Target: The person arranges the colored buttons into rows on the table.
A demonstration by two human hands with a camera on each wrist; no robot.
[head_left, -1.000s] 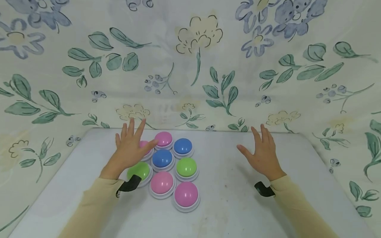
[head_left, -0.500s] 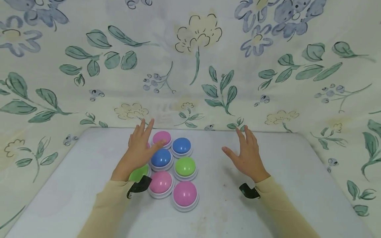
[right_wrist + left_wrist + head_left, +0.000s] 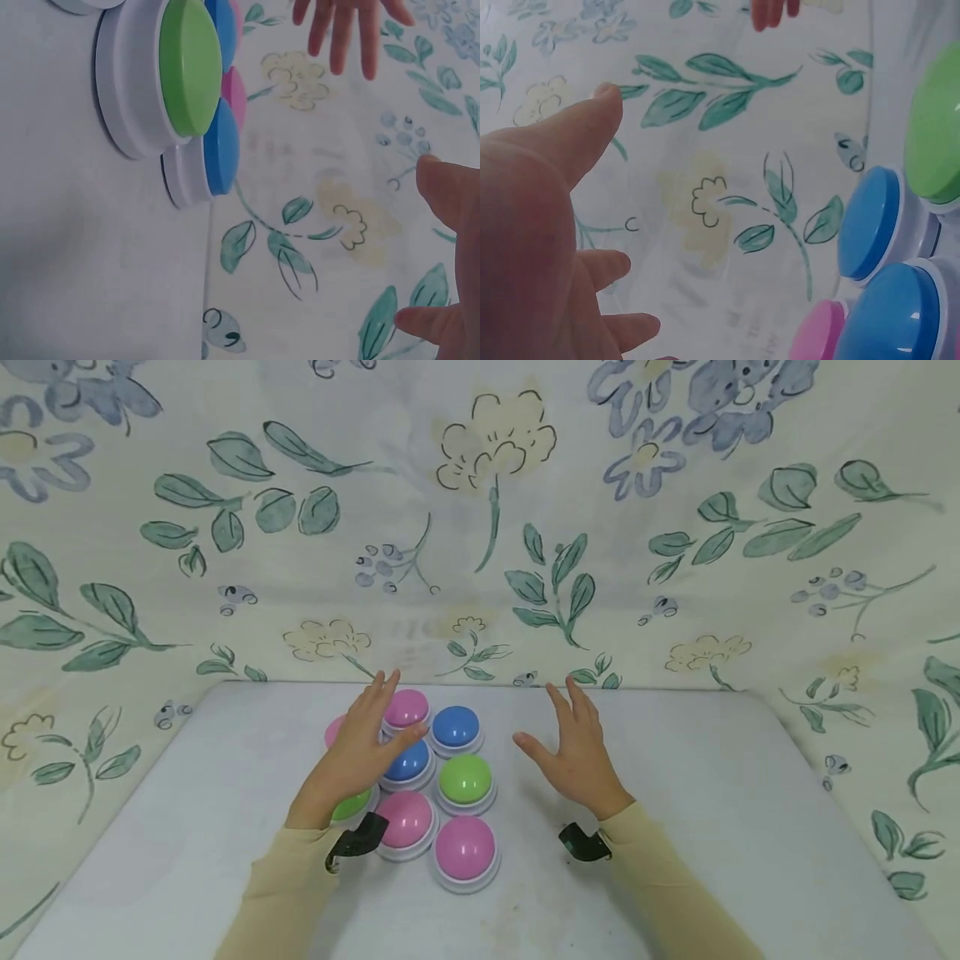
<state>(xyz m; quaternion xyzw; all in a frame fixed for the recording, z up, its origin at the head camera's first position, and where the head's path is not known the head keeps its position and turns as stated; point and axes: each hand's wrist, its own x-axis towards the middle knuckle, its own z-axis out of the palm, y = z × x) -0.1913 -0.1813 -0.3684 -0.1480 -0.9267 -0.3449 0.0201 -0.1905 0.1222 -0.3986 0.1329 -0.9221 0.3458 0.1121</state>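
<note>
Several round push buttons with domed tops on white bases stand in a cluster on the white table (image 3: 187, 777). Among them are a blue button (image 3: 456, 727), a green button (image 3: 465, 779) and a pink button (image 3: 465, 848) at the front. My left hand (image 3: 356, 756) hovers over the cluster's left side with fingers extended, partly hiding a pink button (image 3: 333, 729) and a green button (image 3: 351, 807). To the right of the cluster, my right hand (image 3: 579, 764) is held in the air, fingers spread and thumb toward the buttons. Neither hand holds anything.
A cloth (image 3: 420, 485) printed with flowers and leaves hangs behind the table and along both sides. Each wrist carries a black strap piece (image 3: 585, 843) at the sleeve. Faint brown stains mark the tabletop near the front.
Both hands have moved inward, the left one rightward over the buttons and the right one leftward toward them. The buttons stay where they were; the head view has shifted slightly.
</note>
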